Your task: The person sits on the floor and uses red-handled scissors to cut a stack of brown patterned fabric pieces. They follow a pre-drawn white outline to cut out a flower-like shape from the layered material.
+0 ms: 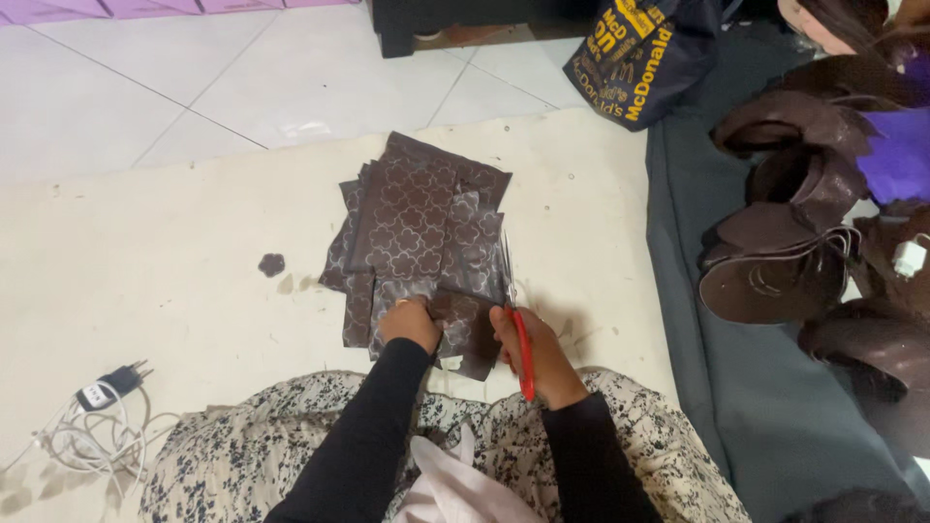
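The left hand point(412, 323) pinches the brown sheets point(421, 232); the right hand point(538, 353), just beside it, grips red scissors point(520, 339). Those layers could slip, skewing the cut toward fingers.

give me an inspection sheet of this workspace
surface: cream mat laid on a white tiled floor
job's things: stack of brown patterned sheets on the mat; red-handled scissors at its right edge
clutter: small brown cut-out left of the stack; white cloth on the lap
grippers: left hand grips the stack's near edge; right hand holds the scissors
cables: white cable with dark plug coiled at the mat's near left
surroundings: grey cloth on the right, bearing brown shaped pieces; dark printed bag at the top
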Tool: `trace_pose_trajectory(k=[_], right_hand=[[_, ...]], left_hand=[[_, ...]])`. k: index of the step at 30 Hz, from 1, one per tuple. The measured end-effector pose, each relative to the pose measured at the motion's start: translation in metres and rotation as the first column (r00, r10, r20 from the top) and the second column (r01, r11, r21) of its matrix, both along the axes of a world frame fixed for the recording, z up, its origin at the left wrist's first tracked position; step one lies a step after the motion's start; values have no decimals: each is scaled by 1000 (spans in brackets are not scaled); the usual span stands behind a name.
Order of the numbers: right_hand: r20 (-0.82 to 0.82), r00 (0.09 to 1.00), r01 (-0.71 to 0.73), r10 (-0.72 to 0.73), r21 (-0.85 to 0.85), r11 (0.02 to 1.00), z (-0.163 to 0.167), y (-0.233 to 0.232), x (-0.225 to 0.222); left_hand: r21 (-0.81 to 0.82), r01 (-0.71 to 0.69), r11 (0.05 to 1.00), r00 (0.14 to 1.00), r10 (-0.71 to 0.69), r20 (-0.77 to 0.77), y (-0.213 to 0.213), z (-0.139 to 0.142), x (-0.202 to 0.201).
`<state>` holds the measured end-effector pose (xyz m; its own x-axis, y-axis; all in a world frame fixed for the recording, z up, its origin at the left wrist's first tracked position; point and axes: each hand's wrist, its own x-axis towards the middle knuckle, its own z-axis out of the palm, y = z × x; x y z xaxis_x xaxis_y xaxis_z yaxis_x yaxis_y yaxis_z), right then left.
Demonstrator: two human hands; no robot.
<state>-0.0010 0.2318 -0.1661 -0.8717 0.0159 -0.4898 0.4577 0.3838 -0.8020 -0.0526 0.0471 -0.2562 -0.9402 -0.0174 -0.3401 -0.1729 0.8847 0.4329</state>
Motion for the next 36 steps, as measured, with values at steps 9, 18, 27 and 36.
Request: trace_pose_trajectory(k=[9,18,27,36], right_hand=[[-92,974,-220,206,-186,958,49,-20,30],[-22,940,-336,340,-231,913,88,-47,53],[-51,933,-359,357,-231,904,85,-55,56],[-162,930,-367,331,-334,868,75,-60,54]], left_hand=[[980,-89,176,946,323,27,-47,66,-13],[997,12,-75,925,378,17,-78,153,2],[766,72,639,681,529,-506,-71,163,28],[987,159,-16,857,498,-130,-74,173,24]])
